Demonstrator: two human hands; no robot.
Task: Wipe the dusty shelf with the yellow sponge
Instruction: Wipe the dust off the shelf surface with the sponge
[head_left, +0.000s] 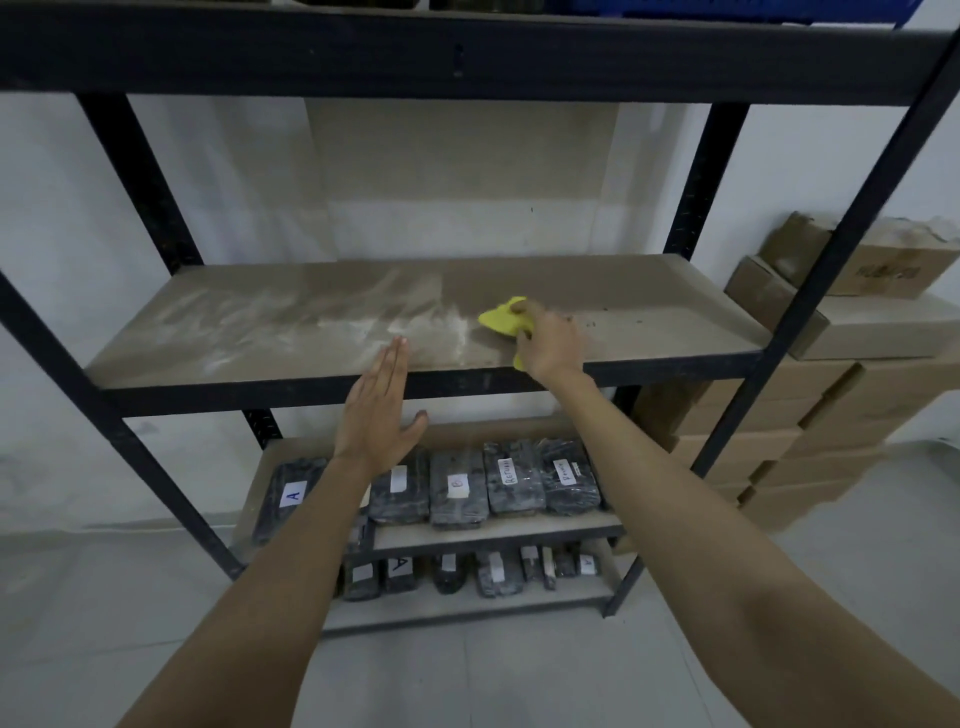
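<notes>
The dusty shelf is a brown board in a black metal rack, at chest height. White dust streaks cover its left and middle; its right part looks darker and cleaner. My right hand grips the yellow sponge and presses it on the board right of centre, near the edge of the dust. My left hand is held flat with straight fingers in front of the shelf's front rail, its fingertips reaching just over the board's front edge. It holds nothing.
Black rack posts frame the shelf and an upper shelf beam hangs close above. Lower shelves carry several dark wrapped bundles with white labels. Stacked cardboard boxes stand to the right. Grey floor lies below.
</notes>
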